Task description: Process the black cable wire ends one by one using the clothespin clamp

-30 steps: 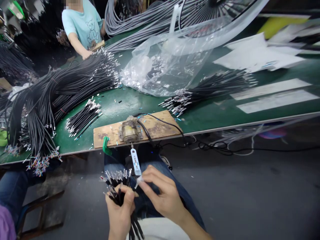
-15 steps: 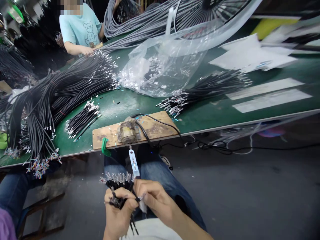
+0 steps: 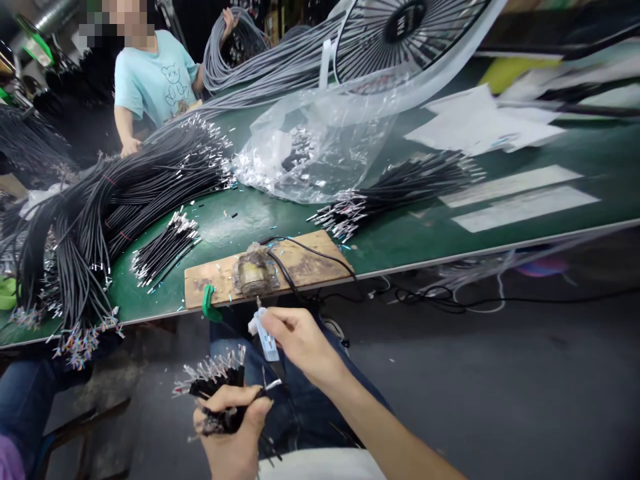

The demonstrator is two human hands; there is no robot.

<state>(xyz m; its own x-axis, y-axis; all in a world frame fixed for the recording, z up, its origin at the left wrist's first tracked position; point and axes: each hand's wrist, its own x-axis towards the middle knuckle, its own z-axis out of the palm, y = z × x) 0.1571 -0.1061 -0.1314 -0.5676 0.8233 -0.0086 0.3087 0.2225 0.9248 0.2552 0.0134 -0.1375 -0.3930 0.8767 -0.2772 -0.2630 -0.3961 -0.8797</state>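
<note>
My left hand (image 3: 233,427) is closed round a bundle of short black cables (image 3: 215,383) whose silvery stripped ends fan out up and to the left. My right hand (image 3: 295,340) is raised just under the table edge, fingers pinched on one black cable whose tip meets the white tool tip (image 3: 264,333) that hangs from a small motor (image 3: 253,270). The motor sits on a wooden board (image 3: 310,257) held to the green table (image 3: 415,230) by a green clamp (image 3: 209,303).
A large heap of black cables (image 3: 100,200) covers the table's left. A small bundle (image 3: 163,250) and another bundle (image 3: 395,187) lie near a clear plastic bag (image 3: 320,147). Grey cables (image 3: 280,60), a fan (image 3: 405,27) and papers (image 3: 475,123) lie behind. A person in a light blue shirt (image 3: 150,77) works at the far side.
My right hand drew one cable out of the bundle and lifted it up to the white tool tip. My left hand sank and moved left with the bundle.
</note>
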